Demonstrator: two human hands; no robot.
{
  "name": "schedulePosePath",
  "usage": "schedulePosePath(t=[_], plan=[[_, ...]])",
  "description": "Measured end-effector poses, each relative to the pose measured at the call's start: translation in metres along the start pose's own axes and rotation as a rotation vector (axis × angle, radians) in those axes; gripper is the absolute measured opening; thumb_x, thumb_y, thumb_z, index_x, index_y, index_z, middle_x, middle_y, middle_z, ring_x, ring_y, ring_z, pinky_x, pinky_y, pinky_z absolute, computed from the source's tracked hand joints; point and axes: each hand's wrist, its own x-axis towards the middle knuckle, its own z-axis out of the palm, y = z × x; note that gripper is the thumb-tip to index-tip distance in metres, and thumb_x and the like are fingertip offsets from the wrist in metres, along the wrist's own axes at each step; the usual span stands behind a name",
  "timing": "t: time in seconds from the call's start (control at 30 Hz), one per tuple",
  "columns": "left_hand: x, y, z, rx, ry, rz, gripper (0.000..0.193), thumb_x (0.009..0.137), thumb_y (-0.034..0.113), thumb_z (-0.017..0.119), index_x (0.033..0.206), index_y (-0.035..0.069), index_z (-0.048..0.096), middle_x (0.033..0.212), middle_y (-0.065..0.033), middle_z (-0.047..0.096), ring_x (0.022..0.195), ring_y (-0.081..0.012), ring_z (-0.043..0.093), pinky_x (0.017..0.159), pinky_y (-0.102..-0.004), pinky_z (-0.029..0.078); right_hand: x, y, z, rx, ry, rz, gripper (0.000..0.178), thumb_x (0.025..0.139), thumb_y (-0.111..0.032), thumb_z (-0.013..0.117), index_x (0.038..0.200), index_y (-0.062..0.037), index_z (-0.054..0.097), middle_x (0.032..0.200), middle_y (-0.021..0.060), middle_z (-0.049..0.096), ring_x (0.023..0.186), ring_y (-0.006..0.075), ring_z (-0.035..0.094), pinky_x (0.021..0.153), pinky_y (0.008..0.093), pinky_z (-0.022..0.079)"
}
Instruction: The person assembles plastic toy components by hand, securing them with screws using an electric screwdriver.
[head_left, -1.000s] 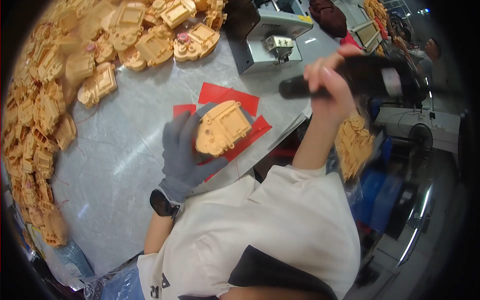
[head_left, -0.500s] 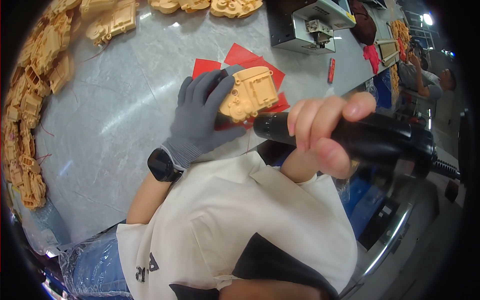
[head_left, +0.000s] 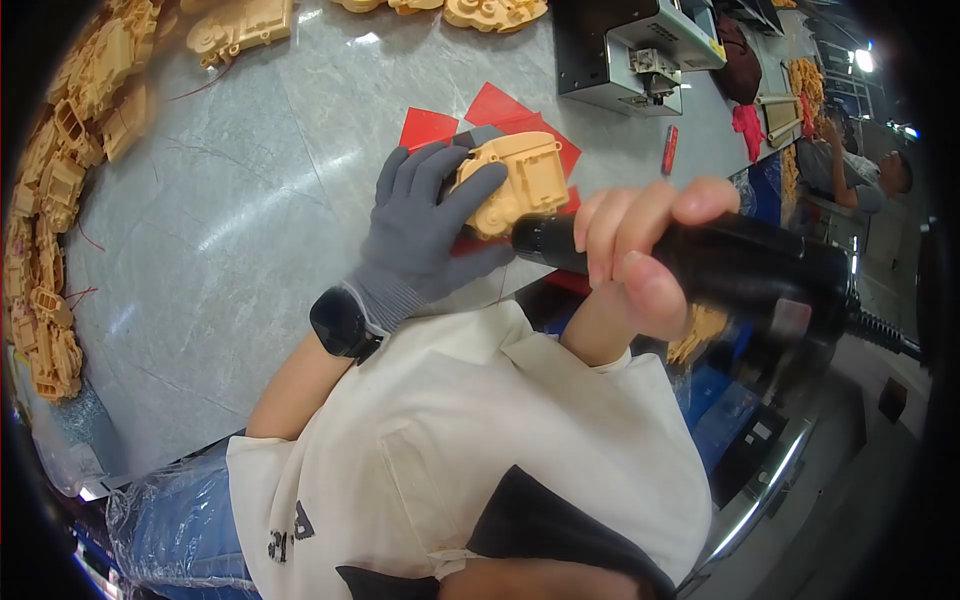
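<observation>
My left hand (head_left: 425, 215), in a grey glove, grips the left side of a yellow-orange plastic housing (head_left: 530, 178) with molded pockets and round bosses. The thumb lies below the part and the fingers press its edge. Bare, my right hand (head_left: 650, 240) is wrapped round a black electric screwdriver (head_left: 755, 265) with a coiled cord at its rear. The tool's nose overlaps the housing's lower edge in view, and its tip is hidden, so contact cannot be told. Red sheets (head_left: 500, 105) lie on the table under and behind the housing.
Many similar housings (head_left: 60, 190) are heaped along the grey table's (head_left: 230, 200) left edge, with more at the back. A metal-and-black machine (head_left: 640, 60) stands at the back right, a red tube-like object (head_left: 670, 150) before it. Another person (head_left: 850, 165) sits at far right.
The screwdriver's nose now overlaps the housing's lower edge, where a small gap showed before. My left hand has closed further over the part. The whole view has shifted slightly.
</observation>
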Motion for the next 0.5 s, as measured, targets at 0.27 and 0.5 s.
schedulePosePath(t=[0.27,0.5], plan=[[-0.003,0.01,0.006,-0.043,0.128,-0.017,0.072,0.056,0.035,0.08,0.119,0.015,0.052,0.121,-0.0142,0.043,0.115,-0.0319,0.04,0.098,-0.0475,0.03,0.004,-0.008,-0.02,0.137,-0.201,-0.008,0.045,0.072,0.006,0.052,0.112,-0.0063,0.034,0.068,0.0074,0.05,0.054,0.0162,0.049,0.057,0.0329,0.042],[-0.004,0.005,0.014,0.017,0.132,-0.021,0.068,0.058,0.031,0.079,0.119,0.015,0.052,0.122,-0.0143,0.042,0.115,-0.0321,0.04,0.098,-0.0477,0.029,-0.004,-0.001,-0.024,0.176,-0.116,0.0,0.046,0.073,0.002,0.052,0.114,-0.008,0.034,0.069,0.0066,0.05,0.056,0.0166,0.051,0.059,0.0339,0.042]])
